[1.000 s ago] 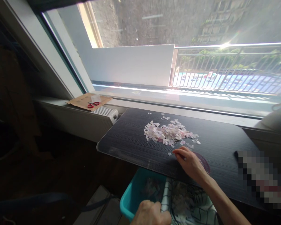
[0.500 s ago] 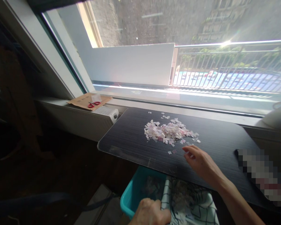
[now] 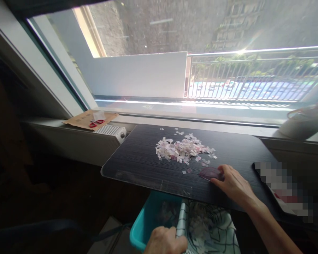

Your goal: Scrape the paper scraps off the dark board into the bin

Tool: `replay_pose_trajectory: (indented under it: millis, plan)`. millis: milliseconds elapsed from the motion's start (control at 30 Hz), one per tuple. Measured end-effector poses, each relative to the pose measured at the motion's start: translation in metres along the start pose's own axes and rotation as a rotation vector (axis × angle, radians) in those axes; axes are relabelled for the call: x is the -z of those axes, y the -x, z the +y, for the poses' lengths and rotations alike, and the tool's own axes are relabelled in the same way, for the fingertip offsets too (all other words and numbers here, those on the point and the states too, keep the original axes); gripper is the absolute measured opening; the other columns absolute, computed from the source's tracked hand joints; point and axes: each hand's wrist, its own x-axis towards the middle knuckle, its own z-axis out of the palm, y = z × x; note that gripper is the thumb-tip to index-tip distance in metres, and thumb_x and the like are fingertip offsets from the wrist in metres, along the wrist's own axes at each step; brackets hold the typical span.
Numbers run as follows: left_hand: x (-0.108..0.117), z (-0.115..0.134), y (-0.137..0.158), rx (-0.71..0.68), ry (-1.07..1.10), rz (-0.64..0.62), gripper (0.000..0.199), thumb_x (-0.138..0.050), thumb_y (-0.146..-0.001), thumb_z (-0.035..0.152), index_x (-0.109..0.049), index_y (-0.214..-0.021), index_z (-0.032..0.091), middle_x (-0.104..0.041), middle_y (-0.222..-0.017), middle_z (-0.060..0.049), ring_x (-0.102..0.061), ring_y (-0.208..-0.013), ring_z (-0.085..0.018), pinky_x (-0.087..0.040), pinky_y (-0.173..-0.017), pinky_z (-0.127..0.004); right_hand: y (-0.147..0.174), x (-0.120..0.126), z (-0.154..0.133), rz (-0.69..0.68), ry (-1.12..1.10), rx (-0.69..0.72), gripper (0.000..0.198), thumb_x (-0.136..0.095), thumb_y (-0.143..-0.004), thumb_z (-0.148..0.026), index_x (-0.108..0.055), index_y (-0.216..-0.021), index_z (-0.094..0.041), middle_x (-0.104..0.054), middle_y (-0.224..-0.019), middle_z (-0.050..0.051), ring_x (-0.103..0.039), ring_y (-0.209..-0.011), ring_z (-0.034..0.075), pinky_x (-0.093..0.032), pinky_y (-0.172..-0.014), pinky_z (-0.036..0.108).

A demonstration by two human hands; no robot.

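On the dark wood-grain table point(image 3: 135, 155) lies a loose pile of small pale square scraps point(image 3: 181, 150), with a few strays around it. My right hand point(image 3: 233, 183) is to the right of the pile, its thumb and fingers closed on the edge of a thin, see-through purple sheet point(image 3: 208, 173) held low over the tabletop. Below the table's front edge, my left hand point(image 3: 166, 241) grips the rolled edge of a white cloth with dark grid lines point(image 3: 182, 220). This cloth hangs beside a teal bin point(image 3: 139, 233), and more scraps lie in both.
Red-handled scissors point(image 3: 96, 123) rest on a brown envelope point(image 3: 78, 120) on the sill at left, near a white radiator point(image 3: 112, 130). A blurred-out dark-edged object point(image 3: 278, 190) lies on the table's right side. A pale rounded vessel point(image 3: 294, 127) stands by the window.
My right hand has drawn slightly right relative to the pile, and the purple sheet now shows in its fingers. My left hand keeps its grip on the cloth. The view has shifted right.
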Motion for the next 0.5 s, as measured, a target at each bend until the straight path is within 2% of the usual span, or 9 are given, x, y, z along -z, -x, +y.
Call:
replay_pose_trajectory:
  millis: [100, 200, 400, 500]
  plan:
    - [-0.009, -0.002, 0.004, 0.038, -0.016, -0.023, 0.027, -0.070, -0.074, 0.043, -0.060, -0.058, 0.023, -0.051, -0.054, 0.001, -0.040, -0.042, -0.014, -0.014, -0.043, -0.029, 0.002, -0.008, 0.006, 0.020, -0.196, 0.044, 0.030, -0.060, -0.076, -0.034, -0.056, -0.102, -0.020, -0.068, -0.087, 0.005, -0.063, -0.085, 0.023, -0.047, -0.074, 0.033]
    - [-0.007, -0.006, 0.009, 0.061, -0.018, -0.066, 0.030, -0.070, -0.074, 0.046, -0.060, -0.058, 0.023, -0.052, -0.054, 0.000, -0.042, -0.043, -0.014, -0.015, -0.043, -0.029, 0.001, -0.018, 0.008, 0.027, -0.419, 0.091, 0.028, -0.054, -0.081, -0.035, -0.057, -0.105, -0.021, -0.068, -0.081, 0.002, -0.064, -0.073, 0.019, -0.049, -0.071, 0.030]
    - [0.025, -0.021, 0.023, 0.010, 0.070, -0.046, 0.018, -0.063, -0.083, 0.036, -0.059, -0.071, 0.024, -0.057, -0.063, 0.001, -0.057, -0.053, -0.017, -0.021, -0.045, -0.030, -0.015, -0.031, -0.010, 0.124, -0.573, 0.163, 0.028, -0.051, -0.083, -0.039, -0.067, -0.094, -0.019, -0.072, -0.087, 0.006, -0.066, -0.077, 0.021, -0.050, -0.074, 0.032]
    - [0.039, -0.025, 0.031, 0.062, 0.133, -0.077, 0.019, -0.059, -0.085, 0.038, -0.058, -0.074, 0.023, -0.059, -0.068, 0.001, -0.060, -0.057, -0.018, -0.028, -0.048, -0.029, -0.016, -0.032, -0.015, 0.084, -0.556, 0.198, 0.025, -0.052, -0.084, -0.038, -0.068, -0.092, -0.020, -0.073, -0.088, 0.006, -0.067, -0.078, 0.022, -0.050, -0.074, 0.032]
